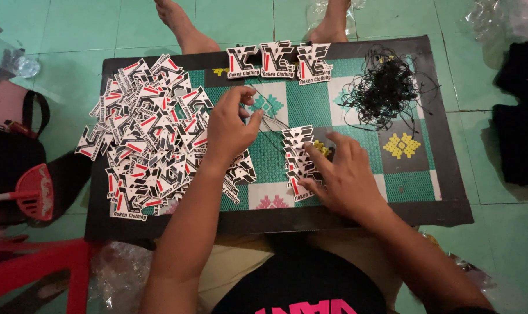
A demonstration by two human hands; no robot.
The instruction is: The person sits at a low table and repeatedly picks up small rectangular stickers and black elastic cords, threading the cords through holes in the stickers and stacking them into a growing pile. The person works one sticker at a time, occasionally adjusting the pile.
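Pinching a thin black string above the patterned green tabletop, the left hand hovers beside the heap of black-white-red die-cut card tags; the right hand presses open fingers on a small fanned stack of tags.

Single head cam, steep downward look, close over low table.

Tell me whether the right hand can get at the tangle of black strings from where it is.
Probably yes: the right hand rests on the fanned tag stack, and only bare mat lies between it and the black strings.
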